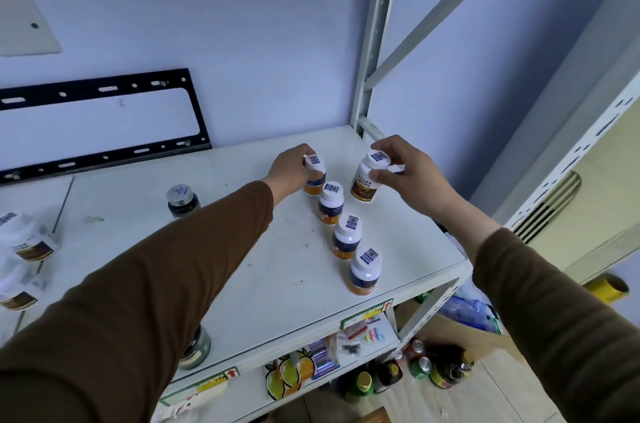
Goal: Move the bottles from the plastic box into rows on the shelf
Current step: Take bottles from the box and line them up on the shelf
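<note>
On the white shelf (pixel 277 270), seen from the head camera, the left hand (pixel 289 171) wraps the rearmost bottle (pixel 315 176) of a four-bottle row, while the right hand (pixel 405 173) pinches a brown-labelled bottle (pixel 367 180) by its cap, tilted. These look like light, rigid, smooth plastic bottles, so a grip around the cap or body probably suits best.

On the white shelf (pixel 277 284) stand four white-capped bottles with blue-and-orange labels (pixel 330 202), one taller white bottle with a brown label (pixel 363 185), and two dark glass jars with silver lids (pixel 181 201). Two hands (pixel 291 169) reach in. Two or three more brown-labelled white bottles (pixel 31 246) lie blurred at the left edge.
</note>
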